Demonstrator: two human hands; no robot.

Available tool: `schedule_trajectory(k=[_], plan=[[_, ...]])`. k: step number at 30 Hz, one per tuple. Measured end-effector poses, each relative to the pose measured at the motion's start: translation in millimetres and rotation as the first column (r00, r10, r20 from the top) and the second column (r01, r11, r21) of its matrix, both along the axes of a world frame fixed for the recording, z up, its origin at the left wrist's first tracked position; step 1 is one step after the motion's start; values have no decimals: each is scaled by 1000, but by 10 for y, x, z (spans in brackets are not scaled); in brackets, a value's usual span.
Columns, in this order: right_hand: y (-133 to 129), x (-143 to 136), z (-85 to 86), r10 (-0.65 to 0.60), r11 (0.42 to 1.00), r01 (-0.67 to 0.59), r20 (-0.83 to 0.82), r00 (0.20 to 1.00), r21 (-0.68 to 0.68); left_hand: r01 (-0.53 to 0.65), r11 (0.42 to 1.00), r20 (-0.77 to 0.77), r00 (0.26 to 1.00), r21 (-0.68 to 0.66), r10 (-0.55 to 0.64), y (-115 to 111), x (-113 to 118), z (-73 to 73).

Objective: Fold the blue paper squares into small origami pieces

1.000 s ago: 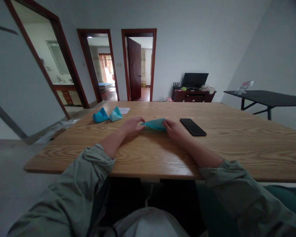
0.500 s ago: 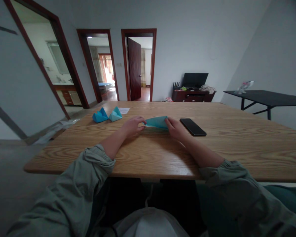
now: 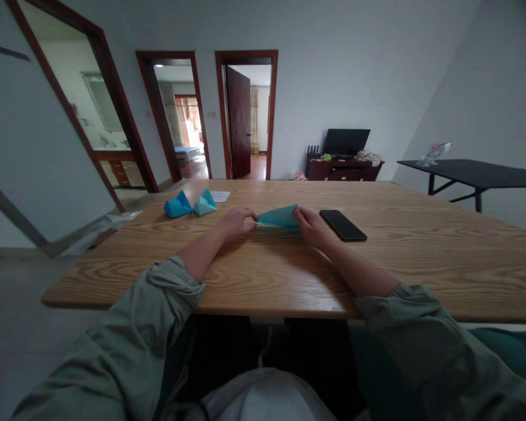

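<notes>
A folded sheet of light-blue paper (image 3: 279, 217) is stretched between my two hands, just over the wooden table (image 3: 263, 269). My left hand (image 3: 238, 223) pinches its narrow left corner between thumb and fingers. On the other side, my right hand (image 3: 310, 224) grips the wider right end, its thumb on the near face. Two folded paper boats stand farther left on the table: a darker blue boat (image 3: 178, 205) and a pale turquoise boat (image 3: 206, 203), side by side.
A black smartphone (image 3: 342, 225) lies just right of my right hand. Behind the boats is a small white printed paper (image 3: 220, 196). Beyond the table stand a cabinet with a television (image 3: 346, 142) and, at right, a black folding table (image 3: 473, 172).
Both hands keep their hold on the paper. Its left tip and my left hand have shifted very slightly left, and the paper's lower edge shows a little more. The boats and phone stay put.
</notes>
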State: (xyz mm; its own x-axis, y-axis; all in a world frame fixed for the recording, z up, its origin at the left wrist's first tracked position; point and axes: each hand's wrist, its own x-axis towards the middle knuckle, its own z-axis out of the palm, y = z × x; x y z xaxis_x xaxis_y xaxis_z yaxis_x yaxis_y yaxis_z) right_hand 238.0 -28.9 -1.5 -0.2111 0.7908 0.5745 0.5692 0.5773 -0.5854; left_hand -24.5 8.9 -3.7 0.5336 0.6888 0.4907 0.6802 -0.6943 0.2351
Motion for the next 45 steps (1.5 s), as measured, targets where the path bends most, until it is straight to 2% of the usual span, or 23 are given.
schedule_trajectory(k=[5,8,11,18,24,27,30,34,37,41,45], plan=[[-49,-19,34,21,1000,-21,0,1000,6,96,992,-8,995,-78,-97,16,-14,-41],[-73,-27,49,36,999,-36,-10,999,-1,116,986,-15,993,-120,-119,33,-24,-71],[-74,-29,47,50,999,-50,-7,999,2,75,988,-20,997,-137,-79,19,-15,-63],[-65,-20,39,31,1000,-31,-2,1000,-2,-94,989,13,995,-113,96,-24,9,33],[-72,-12,52,28,1000,-28,5,1000,-3,-130,990,1,991,-63,130,-50,6,74],[-70,-32,48,54,998,-53,16,998,-14,-36,999,-19,999,-35,36,-108,44,94],[-63,-59,30,91,996,-91,33,995,-20,92,993,-47,994,-69,-95,-149,105,83],[-31,-30,-1,126,991,-124,32,992,-44,79,987,-69,994,-140,-90,-119,131,30],[43,73,-25,83,996,-84,-22,996,-9,32,986,-33,999,-162,-38,-60,80,0],[222,265,-97,-67,991,75,-72,995,110,-15,979,48,999,-202,25,-15,7,-9],[404,396,-243,-115,992,111,-75,991,-62,-5,974,106,994,-227,30,-11,-6,-9]])
